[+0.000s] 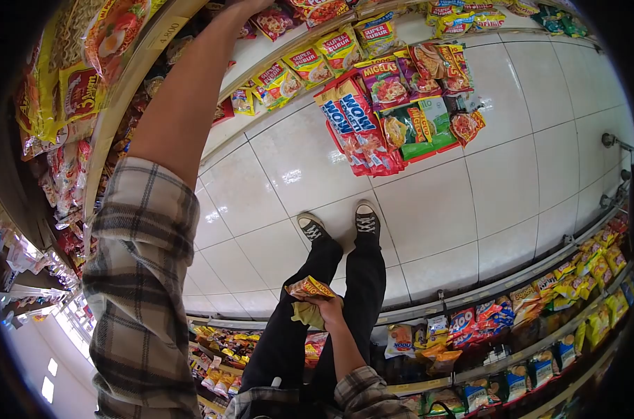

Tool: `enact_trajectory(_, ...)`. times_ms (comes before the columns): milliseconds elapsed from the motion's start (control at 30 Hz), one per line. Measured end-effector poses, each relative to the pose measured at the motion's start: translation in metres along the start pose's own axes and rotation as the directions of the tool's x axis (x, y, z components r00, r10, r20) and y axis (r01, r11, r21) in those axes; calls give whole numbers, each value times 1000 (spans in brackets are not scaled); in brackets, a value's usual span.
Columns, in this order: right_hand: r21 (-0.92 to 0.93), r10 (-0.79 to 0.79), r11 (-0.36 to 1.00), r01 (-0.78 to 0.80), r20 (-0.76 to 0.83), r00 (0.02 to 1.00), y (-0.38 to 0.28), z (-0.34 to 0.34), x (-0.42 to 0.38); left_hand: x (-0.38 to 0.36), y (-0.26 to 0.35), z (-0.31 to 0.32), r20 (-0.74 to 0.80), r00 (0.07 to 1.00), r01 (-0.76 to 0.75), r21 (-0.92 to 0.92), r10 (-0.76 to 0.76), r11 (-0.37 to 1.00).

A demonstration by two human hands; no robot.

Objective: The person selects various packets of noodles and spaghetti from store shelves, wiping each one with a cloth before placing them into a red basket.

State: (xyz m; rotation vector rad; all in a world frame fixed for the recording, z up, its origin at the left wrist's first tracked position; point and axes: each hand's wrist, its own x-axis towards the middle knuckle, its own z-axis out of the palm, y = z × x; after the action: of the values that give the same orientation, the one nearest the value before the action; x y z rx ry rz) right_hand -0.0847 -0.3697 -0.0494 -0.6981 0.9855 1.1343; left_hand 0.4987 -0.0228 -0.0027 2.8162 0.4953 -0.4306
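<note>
My left arm stretches up along the left side to the shelf at the top. Only part of my left hand (251,5) shows at the upper edge, next to red noodle packets (275,22); its fingers are cut off by the frame. Low in front of my legs, my right hand (329,310) is closed round a yellow and red instant noodle packet (308,286). A yellow-green cloth (307,315) hangs below the packet, gathered in that same hand.
A pile of noodle packets (401,105) lies on the tiled floor (498,181) beyond my shoes (366,220). Yellow Super Bubur packets (308,64) line the low shelf. Bigger noodle packs (79,91) fill the left shelf, and snack bags (463,325) fill the shelf behind me.
</note>
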Motion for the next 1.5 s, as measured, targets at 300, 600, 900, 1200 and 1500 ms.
enact_trajectory(300, -23, -23, 1000, 22, -45, 999, -4, 5, -4, -44, 26, -13, 91, 995, 57, -169, -42, 984)
enact_trajectory(600, -116, -283, 953, 280, -4, 959, -72, -4, 2, -197, -15, 98, -412, 903, -374, -609, 124, 700)
enact_trajectory(900, -482, -435, 660, 577, 380, 816, -259, 75, -27, -385, 5, 130, 412, 810, 324, -908, 417, 266)
enact_trajectory(1200, -669, -314, 469, 576, 484, 817, -248, 142, -32, -400, -45, 77, 269, 963, 267, -962, 35, 50)
enact_trajectory(1500, -575, -380, 559, 597, 463, 801, -170, 177, -23, -457, -95, 75, 309, 946, 307, -951, -97, -40)
